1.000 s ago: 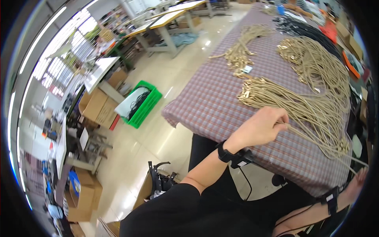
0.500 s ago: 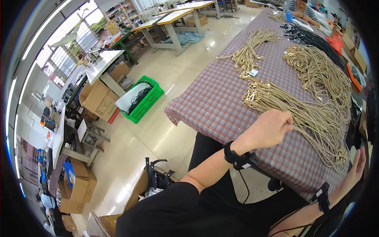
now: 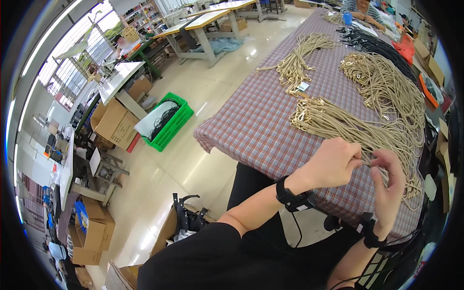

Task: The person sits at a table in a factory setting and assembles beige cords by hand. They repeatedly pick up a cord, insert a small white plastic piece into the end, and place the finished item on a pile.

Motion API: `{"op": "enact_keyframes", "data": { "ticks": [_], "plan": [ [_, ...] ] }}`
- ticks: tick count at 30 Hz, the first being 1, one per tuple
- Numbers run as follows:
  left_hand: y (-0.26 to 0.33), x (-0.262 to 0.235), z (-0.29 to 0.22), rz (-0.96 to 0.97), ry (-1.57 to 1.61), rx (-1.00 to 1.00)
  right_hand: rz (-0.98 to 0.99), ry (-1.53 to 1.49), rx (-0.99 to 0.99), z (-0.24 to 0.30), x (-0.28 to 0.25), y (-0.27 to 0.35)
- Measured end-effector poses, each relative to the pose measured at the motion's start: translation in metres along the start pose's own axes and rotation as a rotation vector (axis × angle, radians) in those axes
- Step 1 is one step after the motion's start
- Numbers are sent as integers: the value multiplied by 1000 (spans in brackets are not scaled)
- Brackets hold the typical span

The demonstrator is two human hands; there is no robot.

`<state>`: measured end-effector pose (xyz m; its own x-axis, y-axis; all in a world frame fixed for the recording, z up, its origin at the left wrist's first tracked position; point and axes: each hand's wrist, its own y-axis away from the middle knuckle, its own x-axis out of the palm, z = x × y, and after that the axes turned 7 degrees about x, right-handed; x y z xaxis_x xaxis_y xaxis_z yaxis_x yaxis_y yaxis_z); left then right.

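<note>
My left hand [image 3: 333, 162] is closed in a pinch over the near side of the tan cords. A strand seems to run from its fingertips, though the grip itself is mostly hidden. Close by on its right, my right hand [image 3: 388, 186] is curved, with thumb and fingers apart and nothing visible between them. Behind both hands lies a long bundle of tan cords [image 3: 338, 121] with gold metal clips at its left end. Farther back sit a second tan bundle [image 3: 360, 72] and a smaller one [image 3: 302, 53], also with clips.
A checked cloth [image 3: 251, 116] covers the table. Black cords [image 3: 372, 46] lie at its far right, near a blue cup [image 3: 347, 18] and a seated person [image 3: 369, 14]. On the floor to the left are a green crate [image 3: 169, 133] and a cardboard box [image 3: 113, 123].
My right hand has come in from the right edge to beside the left hand, its fingers now curved. The left hand stays pinched, nearly in place. The view has shifted slightly.
</note>
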<state>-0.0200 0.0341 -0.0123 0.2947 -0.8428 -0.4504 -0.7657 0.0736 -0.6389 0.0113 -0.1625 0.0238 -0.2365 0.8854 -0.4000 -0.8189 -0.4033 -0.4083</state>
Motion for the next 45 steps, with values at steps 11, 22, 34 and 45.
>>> {"op": "enact_keyframes", "data": {
  "ticks": [11,22,34,45],
  "plan": [
    [-2,1,2,-53,-21,84,21,49,19,-6,19,-5],
    [0,11,-2,-92,-40,129,34,39,164,-3,16,-2],
    [-9,-1,-2,-221,47,136,-49,17,117,-12,14,-7],
    [-3,-11,-5,-159,51,35,-52,-40,51,-11,20,-11]
  ]
}}
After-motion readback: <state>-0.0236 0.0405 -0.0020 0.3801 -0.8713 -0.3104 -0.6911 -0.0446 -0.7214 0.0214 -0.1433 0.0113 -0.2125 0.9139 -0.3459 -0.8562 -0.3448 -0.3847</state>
